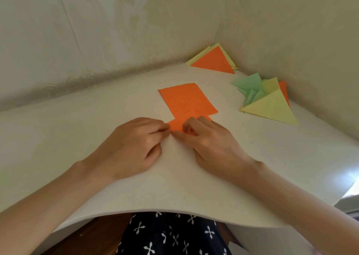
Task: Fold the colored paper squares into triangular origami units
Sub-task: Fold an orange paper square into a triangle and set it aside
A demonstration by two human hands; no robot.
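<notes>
On a white table (pixel 77 138), an orange paper (pixel 175 126) is pinched at its near edge between left hand (pixel 134 140) and right hand (pixel 211 140).

Bare forearms; dark garment (pixel 174 235) with white cross-shaped print

Both bare forearms are reaching forward and converging. The left grip (pixel 134 143) is lying knuckles up, fingertips pinching the orange paper (pixel 175 126); the right grip (pixel 211 140) is curling its fingers onto it, thumb stretching leftward.
</notes>
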